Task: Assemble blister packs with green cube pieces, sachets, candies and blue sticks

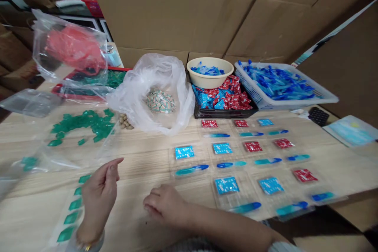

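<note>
My left hand hovers over the wooden table with fingers loosely curled and thumb raised, holding nothing that I can see. A strip of green packets lies just left of it. My right hand rests knuckles-up on the table, fingers curled under; whether it holds anything is hidden. To its right lie several clear plastic trays, each with a blue or red sachet and a blue tube.
A white plastic bag of small packets sits mid-table, loose green packets to its left. Behind are a beige bowl, a black tray of red and blue sachets and a white basket of blue tubes. Cardboard walls stand behind.
</note>
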Demonstrator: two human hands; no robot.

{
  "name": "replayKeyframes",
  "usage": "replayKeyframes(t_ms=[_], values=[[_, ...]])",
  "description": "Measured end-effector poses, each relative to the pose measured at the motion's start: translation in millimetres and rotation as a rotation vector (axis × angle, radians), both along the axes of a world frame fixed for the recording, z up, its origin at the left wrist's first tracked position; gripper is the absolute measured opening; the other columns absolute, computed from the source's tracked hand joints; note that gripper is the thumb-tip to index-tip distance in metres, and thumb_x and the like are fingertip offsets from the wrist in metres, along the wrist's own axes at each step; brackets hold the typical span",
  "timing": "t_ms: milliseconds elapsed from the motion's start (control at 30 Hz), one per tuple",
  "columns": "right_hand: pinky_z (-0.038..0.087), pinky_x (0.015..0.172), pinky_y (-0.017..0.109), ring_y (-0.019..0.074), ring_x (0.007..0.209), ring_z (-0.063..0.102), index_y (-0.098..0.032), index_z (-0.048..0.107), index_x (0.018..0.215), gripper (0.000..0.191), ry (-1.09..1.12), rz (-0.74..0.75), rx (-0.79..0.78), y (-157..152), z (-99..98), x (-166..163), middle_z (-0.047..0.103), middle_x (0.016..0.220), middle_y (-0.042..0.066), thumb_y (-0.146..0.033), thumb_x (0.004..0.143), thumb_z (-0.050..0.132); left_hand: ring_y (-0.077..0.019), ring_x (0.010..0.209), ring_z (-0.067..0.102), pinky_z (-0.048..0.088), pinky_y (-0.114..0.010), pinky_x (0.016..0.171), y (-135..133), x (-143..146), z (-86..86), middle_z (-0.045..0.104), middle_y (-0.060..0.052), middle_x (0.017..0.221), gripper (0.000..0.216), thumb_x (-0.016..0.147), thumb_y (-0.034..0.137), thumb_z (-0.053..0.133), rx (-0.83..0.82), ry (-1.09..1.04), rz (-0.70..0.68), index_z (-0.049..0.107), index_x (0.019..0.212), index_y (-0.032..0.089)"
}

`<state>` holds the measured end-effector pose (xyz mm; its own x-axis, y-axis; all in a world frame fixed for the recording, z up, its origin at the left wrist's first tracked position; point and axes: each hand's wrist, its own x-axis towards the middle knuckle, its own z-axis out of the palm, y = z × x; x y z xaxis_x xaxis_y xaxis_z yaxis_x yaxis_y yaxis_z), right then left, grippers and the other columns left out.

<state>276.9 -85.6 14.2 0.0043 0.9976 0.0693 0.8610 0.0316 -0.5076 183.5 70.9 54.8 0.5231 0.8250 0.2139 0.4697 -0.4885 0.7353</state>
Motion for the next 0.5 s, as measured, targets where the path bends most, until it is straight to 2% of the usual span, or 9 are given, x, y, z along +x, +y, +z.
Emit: replayKeyframes(t_ms=[67, 133, 267, 367, 500], values=[[0.034, 0.054, 0.023, 0.012, 0.061, 0.053, -0.017, 0.057, 0.079, 0.017, 0.005, -0.031, 0.039, -0.6, 2.5, 12.7, 0.06, 0.067, 0.0, -0.027, 0.081, 0.043, -0.0091, 0.049, 0.049, 0.042, -0.021, 0.046, -2.3, 8.5, 0.1, 0.052, 0.001, 0.06, 0.035, 0.081, 0.04, 0.04, -0.027, -0.002, -0.058, 0.061, 0.093, 0.016], [0.037, 0.057, 0.023, 0.0121, 0.064, 0.053, -0.017, 0.058, 0.079, 0.019, 0.01, -0.121, 0.086, -5.2, 9.5, 35.6, 0.06, 0.069, 0.002, -0.026, 0.083, 0.041, -0.0099, 0.055, 0.053, 0.044, -0.022, 0.051, -3.9, 29.5, 4.3, 0.057, -0.001, 0.07, 0.033, 0.08, 0.04, 0.043, 0.0, -0.007, -0.176, 0.06, 0.094, 0.016], [0.041, 0.066, 0.024, 0.0129, 0.071, 0.055, -0.016, 0.058, 0.084, 0.019, 0.058, -0.382, 0.133, -27.3, 26.1, 83.2, 0.061, 0.076, 0.004, -0.021, 0.084, 0.04, -0.0132, 0.072, 0.056, 0.046, -0.025, 0.064, -13.6, 93.9, 22.6, 0.06, -0.004, 0.085, 0.031, 0.079, 0.038, 0.045, 0.115, -0.033, -0.447, 0.059, 0.096, 0.016], [0.042, 0.067, 0.024, 0.0133, 0.073, 0.055, -0.017, 0.058, 0.086, 0.019, 0.1, -0.507, 0.144, -52.5, 26.0, 98.4, 0.061, 0.077, 0.004, -0.019, 0.084, 0.04, -0.0145, 0.079, 0.056, 0.045, -0.026, 0.068, -27.4, 139.0, 34.4, 0.06, -0.005, 0.09, 0.031, 0.081, 0.037, 0.043, 0.111, -0.045, -0.62, 0.059, 0.098, 0.017], [0.043, 0.067, 0.024, 0.0134, 0.072, 0.055, -0.019, 0.059, 0.086, 0.018, 0.099, -0.572, 0.184, -87.5, 18.6, 127.7, 0.061, 0.075, 0.004, -0.019, 0.083, 0.041, -0.016, 0.085, 0.056, 0.045, -0.027, 0.071, -35.5, 175.2, 35.5, 0.06, -0.006, 0.094, 0.031, 0.081, 0.036, 0.043, 0.109, -0.037, -0.687, 0.059, 0.098, 0.016]])
